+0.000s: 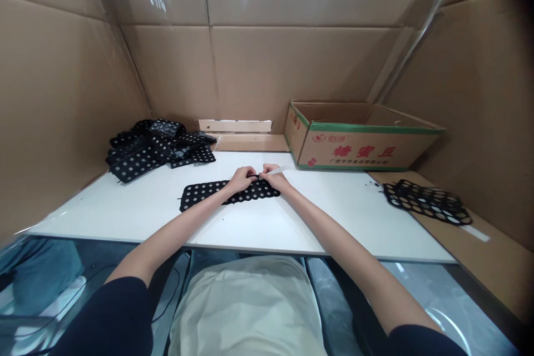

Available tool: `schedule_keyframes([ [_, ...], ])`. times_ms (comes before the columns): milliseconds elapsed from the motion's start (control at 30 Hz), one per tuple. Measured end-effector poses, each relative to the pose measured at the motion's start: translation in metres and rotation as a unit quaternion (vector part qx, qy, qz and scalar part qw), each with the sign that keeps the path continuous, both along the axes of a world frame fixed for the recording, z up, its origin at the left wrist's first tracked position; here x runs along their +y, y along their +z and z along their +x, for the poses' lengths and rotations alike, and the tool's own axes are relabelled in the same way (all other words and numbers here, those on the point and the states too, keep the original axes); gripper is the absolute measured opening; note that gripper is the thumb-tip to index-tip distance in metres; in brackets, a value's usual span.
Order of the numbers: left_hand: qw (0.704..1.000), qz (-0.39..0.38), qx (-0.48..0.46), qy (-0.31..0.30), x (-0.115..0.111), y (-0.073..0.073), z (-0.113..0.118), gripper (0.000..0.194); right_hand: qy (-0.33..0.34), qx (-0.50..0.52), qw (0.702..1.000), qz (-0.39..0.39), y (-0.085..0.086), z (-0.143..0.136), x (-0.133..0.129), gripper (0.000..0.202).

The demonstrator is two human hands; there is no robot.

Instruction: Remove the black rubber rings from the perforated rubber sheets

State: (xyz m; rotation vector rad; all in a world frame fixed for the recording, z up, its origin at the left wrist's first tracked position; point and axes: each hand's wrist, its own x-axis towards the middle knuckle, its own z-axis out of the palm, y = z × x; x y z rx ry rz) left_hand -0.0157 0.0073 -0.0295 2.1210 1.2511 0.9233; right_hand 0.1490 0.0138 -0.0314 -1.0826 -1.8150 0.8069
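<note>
A long black piece with pale round dots (204, 193) lies flat on the white table in front of me. My left hand (242, 179) rests over its middle, thumb and fingers pinching at its far edge. Close beside it, my right hand (274, 178) is closed around a slim, pale, pen-like tool (280, 170). The tool's tip points left toward the edge between my hands. My fingers partly hide that spot, so the exact contact does not show.
A heap of similar black dotted pieces (146, 147) lies at the back left. An open cardboard box (359, 147) with green edges stands at the back right. Black netlike pieces with large holes (428, 202) lie on the right. Cardboard walls (258, 67) enclose the table (267, 231).
</note>
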Motion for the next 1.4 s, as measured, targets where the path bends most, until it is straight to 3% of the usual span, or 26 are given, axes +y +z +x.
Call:
schedule_keyframes([
  [467, 1.0, 0.002, 0.003, 0.0, -0.001, 0.0, 0.001, 0.007, 0.032, -0.004, 0.999, -0.001, 0.002, 0.005, -0.008, 0.02],
  [667, 1.0, -0.014, 0.006, 0.001, 0.007, 0.0, -0.002, 0.009, 0.011, 0.089, 0.995, -0.052, 0.002, 0.008, -0.009, 0.026],
  [800, 0.998, -0.042, 0.031, -0.043, 0.014, 0.008, -0.019, 0.011, -0.014, 0.181, 0.977, -0.108, 0.003, 0.013, -0.009, 0.033],
  [967, 0.987, -0.067, 0.071, -0.126, 0.01, 0.021, -0.038, 0.022, -0.002, 0.169, 0.982, -0.086, 0.006, 0.012, -0.012, 0.034],
  [1233, 0.999, 0.016, 0.029, -0.013, -0.001, 0.012, -0.019, 0.021, 0.044, 0.171, 0.977, -0.117, 0.004, 0.011, -0.013, 0.036],
  [1400, 1.0, 0.0, -0.002, 0.001, -0.003, 0.008, -0.015, 0.016, 0.062, 0.174, 0.977, -0.109, 0.003, 0.011, -0.012, 0.035],
])
